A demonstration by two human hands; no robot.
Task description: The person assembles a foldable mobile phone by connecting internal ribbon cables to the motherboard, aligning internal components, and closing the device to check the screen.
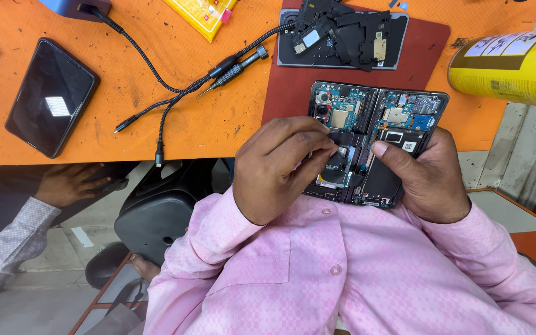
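An opened foldable phone [398, 115], back covers off, shows its circuit boards and black batteries. It rests at the near edge of a dark red mat [429, 49] on the orange table [175, 118]. My left hand [280, 170] lies over the phone's left half, with fingertips pinched together on a small silvery part [343, 151] near the hinge. My right hand [426, 180] grips the phone's right half from the side and underneath, thumb pressed on its inner face. Pink sleeves cover both my arms.
A removed back cover with black parts [342, 34] lies behind the phone. A screwdriver [234, 69], black cables [156, 80], a black phone [51, 96], a yellow box [203, 13] and a yellow can [510, 62] are nearby. Another person's hand [69, 183] is at lower left beside a black stool [156, 217].
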